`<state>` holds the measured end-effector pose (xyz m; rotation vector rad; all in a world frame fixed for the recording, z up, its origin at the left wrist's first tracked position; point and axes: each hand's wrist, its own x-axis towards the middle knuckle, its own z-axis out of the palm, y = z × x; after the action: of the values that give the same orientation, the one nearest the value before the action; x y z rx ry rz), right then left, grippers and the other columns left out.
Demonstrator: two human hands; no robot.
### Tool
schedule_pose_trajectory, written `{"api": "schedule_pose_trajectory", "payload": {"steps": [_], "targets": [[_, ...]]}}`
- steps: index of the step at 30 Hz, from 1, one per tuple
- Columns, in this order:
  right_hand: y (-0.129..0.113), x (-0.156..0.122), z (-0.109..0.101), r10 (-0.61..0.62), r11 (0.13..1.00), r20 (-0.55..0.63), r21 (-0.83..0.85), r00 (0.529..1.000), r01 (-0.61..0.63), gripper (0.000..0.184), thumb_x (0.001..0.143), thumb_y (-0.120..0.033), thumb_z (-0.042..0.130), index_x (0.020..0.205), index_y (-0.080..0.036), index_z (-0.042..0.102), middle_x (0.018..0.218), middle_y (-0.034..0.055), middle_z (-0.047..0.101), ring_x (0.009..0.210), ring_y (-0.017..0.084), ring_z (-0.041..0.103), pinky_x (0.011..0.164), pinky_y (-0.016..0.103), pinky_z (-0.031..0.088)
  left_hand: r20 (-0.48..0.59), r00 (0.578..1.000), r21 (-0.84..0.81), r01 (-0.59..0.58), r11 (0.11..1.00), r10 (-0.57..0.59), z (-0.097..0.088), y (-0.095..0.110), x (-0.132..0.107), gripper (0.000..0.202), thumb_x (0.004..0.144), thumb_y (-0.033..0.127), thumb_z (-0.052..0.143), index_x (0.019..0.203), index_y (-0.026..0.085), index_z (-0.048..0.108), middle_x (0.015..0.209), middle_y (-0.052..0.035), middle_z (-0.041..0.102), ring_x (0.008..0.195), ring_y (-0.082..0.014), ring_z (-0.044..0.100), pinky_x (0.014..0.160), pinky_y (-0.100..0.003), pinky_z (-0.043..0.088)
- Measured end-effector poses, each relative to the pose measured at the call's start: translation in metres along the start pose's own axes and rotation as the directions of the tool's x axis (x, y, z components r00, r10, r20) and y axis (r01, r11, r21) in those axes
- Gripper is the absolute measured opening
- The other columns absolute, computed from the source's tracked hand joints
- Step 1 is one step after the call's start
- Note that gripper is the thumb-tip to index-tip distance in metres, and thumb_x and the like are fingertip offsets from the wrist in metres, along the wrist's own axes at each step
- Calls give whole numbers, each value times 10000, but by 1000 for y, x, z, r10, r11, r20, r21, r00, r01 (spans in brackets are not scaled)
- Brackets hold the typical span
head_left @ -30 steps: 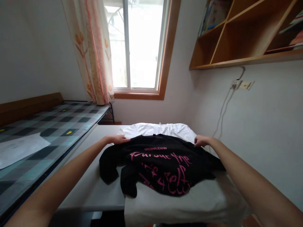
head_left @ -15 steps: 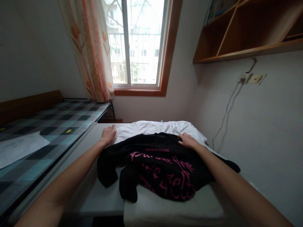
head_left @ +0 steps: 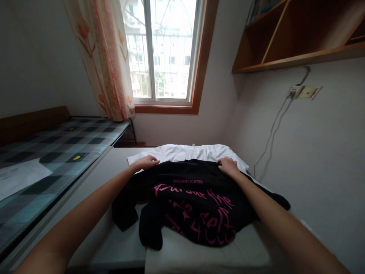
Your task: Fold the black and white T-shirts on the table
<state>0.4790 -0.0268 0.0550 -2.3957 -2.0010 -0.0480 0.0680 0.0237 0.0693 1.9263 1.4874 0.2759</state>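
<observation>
A black long-sleeved shirt (head_left: pixel 194 171) with pink lettering lies spread out, its collar edge away from me and its hem towards me. My left hand (head_left: pixel 146 162) is closed at its left shoulder, fingertips pinching the upper edge. At the right shoulder, my right hand (head_left: pixel 228 166) is closed on the cloth, with some of its fingers hidden. The left sleeve bends down towards me, while the other sleeve reaches out past my right forearm. Behind the shirt lies a white garment (head_left: pixel 188 152), partly covered by the black one.
The clothes lie on a pale table (head_left: pixel 99 182). To the left, a bed with a checked mattress (head_left: pixel 91 140) holds a white paper sheet (head_left: pixel 23 177). A wooden shelf (head_left: pixel 285 61) hangs at upper right, above a socket (head_left: pixel 296 91) with a dangling cord.
My left hand has moved right, from the white garment to the black shirt's left shoulder. My right hand has shifted slightly right along the shirt's shoulder.
</observation>
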Motion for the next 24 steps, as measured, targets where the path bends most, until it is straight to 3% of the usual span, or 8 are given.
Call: {"api": "schedule_pose_trajectory", "payload": {"steps": [4,8,13,16,18,21,24], "targets": [[9,0,-11,81,992,-255,115,964,-53,334,818,-232,484,1066,-178,701,1102,153,583,1039,291,547,881,391,419,26,1000,118,-1,993,-2,4,14,4,407,741,532,517,640,158,643,627,-34,618,655,-190,568,581,-271,414],[33,3,-22,156,964,-379,260,912,-57,339,825,-277,482,1054,-155,701,1042,142,590,989,262,571,875,338,435,147,989,-3,-5,1000,5,-4,14,-1,444,705,598,586,690,165,687,691,-29,664,676,-196,594,597,-273,435],[60,12,-19,192,956,-387,280,902,-83,308,786,-333,522,976,-191,719,1013,118,650,943,268,605,817,353,460,343,939,-311,113,944,1,-10,20,-6,546,570,674,717,745,157,715,682,-42,685,610,-199,613,553,-279,453],[67,20,-12,221,936,-320,334,921,-109,270,715,-315,576,920,-219,723,940,77,698,891,261,635,786,354,476,379,925,-390,145,909,15,-9,21,1,554,519,643,770,764,152,701,688,-44,684,597,-189,615,547,-271,456],[69,24,-8,220,910,-278,403,935,-94,258,692,-321,596,889,-216,725,900,71,718,870,258,649,781,346,481,311,949,-409,90,908,46,-7,19,9,529,526,606,781,785,158,672,707,-26,676,608,-170,607,554,-255,450],[73,28,-9,218,872,-269,486,938,-63,242,684,-383,616,801,-201,725,835,81,728,840,259,662,749,330,487,65,995,-364,-52,930,81,-4,15,24,462,567,551,757,783,165,619,688,7,633,600,-144,572,544,-237,422],[78,31,-16,265,836,-294,544,919,-67,260,683,-431,622,743,-195,713,753,75,719,781,253,664,699,324,486,-212,967,-202,-184,962,140,-7,15,42,338,659,474,683,775,165,609,677,14,594,620,-140,550,570,-240,415]]}}
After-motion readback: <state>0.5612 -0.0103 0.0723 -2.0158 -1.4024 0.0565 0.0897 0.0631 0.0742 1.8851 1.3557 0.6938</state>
